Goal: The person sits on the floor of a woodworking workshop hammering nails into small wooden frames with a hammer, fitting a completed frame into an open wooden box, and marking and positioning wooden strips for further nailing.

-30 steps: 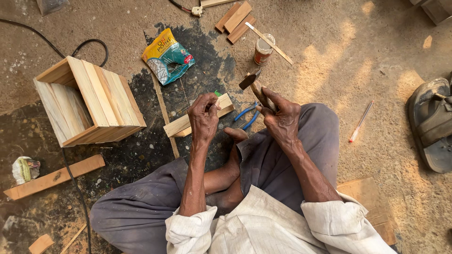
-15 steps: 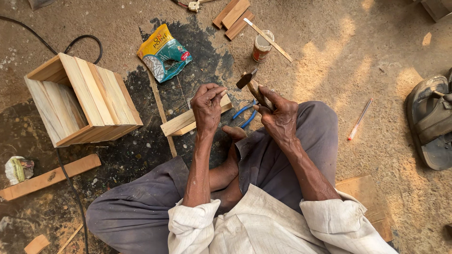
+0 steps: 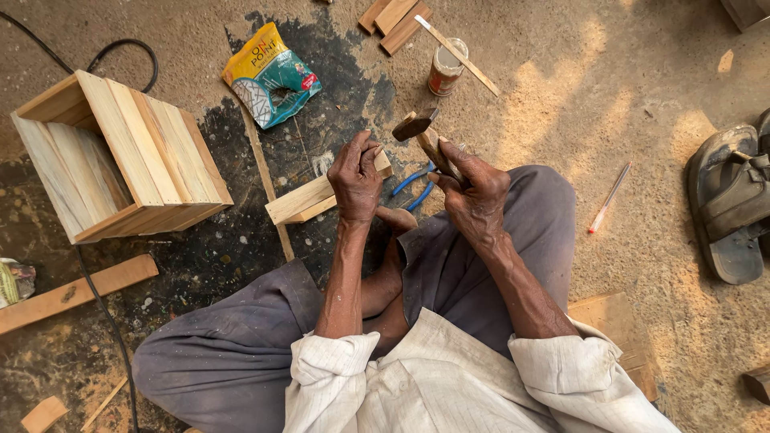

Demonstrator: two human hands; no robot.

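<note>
A person sits cross-legged on the floor point(image 3: 642, 96), seen from above. The left hand point(image 3: 357, 178) presses down on a short wooden block point(image 3: 309, 200), fingertips pinched together at its far end as if steadying something small; whether a nail is there cannot be told. The right hand point(image 3: 473, 192) is closed around the handle of a hammer point(image 3: 417, 128), its head raised just above the block. Blue-handled pliers point(image 3: 415, 186) lie beside the block.

The work looks partly done: a finished-looking slatted wooden box point(image 3: 120, 156) lies on its side to the left, its inside bare as far as shown, while loose offcuts point(image 3: 395, 16) and a plank point(image 3: 76, 293) remain unused. A small can point(image 3: 445, 70) stands ahead with a stick across it; its contents are hidden. A torn yellow-and-teal packet point(image 3: 269, 74) lies open nearby.
</note>
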